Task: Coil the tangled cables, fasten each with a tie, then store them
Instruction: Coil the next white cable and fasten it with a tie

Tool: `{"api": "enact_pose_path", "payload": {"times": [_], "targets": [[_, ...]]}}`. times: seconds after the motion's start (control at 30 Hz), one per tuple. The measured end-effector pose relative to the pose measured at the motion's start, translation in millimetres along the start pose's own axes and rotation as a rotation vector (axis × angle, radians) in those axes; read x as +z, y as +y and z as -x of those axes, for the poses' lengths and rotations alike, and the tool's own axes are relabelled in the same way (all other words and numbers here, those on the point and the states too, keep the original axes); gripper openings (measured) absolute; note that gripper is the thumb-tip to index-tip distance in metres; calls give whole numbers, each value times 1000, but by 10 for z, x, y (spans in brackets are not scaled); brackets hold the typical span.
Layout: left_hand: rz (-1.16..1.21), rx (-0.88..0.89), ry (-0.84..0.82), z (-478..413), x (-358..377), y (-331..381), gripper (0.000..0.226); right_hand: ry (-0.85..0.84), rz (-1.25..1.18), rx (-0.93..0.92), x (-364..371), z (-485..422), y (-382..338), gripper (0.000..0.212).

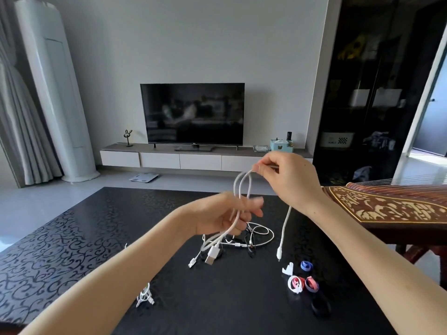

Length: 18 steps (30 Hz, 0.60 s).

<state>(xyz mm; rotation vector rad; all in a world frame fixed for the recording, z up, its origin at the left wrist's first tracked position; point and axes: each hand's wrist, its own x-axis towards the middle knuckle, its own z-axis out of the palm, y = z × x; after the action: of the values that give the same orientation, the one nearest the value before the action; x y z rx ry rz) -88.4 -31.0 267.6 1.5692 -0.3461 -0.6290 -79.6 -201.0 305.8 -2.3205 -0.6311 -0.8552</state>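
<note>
Over the dark patterned desk (72, 238), the left hand (225, 213) keeps its grip curled round the gathered loops of a white cable (227, 232). The right hand (290, 180) pinches the loop's top. The cable looks light, limp and smooth, and is best held at the bundled middle. Blurred left fingers hide the exact hold. The tangle (242, 244) beneath probably holds several cables, with ties (310, 284) nearby.

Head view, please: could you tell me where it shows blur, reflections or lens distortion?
Head view: the left hand gripping the looped white cable is motion-blurred; the lens bows the tall white air conditioner; the dark television screen mirrors the room.
</note>
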Motion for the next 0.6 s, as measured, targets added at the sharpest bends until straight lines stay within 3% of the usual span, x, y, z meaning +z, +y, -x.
{"api": "enact_pose_path", "payload": {"times": [0.1, 0.23, 0.4, 0.53, 0.6], "targets": [[-28, 28, 2, -4, 105, -37, 7, 3, 14, -2, 52, -60, -28, 22], [-62, 60, 46, 5, 136, -61, 28, 45, 55, -7, 93, -49, 19, 28], [40, 143, 45, -14, 139, -113, 28, 32, 142, 14, 131, -8, 126, 30], [-22, 91, -49, -17, 175, -104, 45, 112, 185, 6, 147, -1, 173, 32], [-62, 54, -109, -27, 217, -103, 44, 179, 213, -44, 146, 7, 153, 30]]}}
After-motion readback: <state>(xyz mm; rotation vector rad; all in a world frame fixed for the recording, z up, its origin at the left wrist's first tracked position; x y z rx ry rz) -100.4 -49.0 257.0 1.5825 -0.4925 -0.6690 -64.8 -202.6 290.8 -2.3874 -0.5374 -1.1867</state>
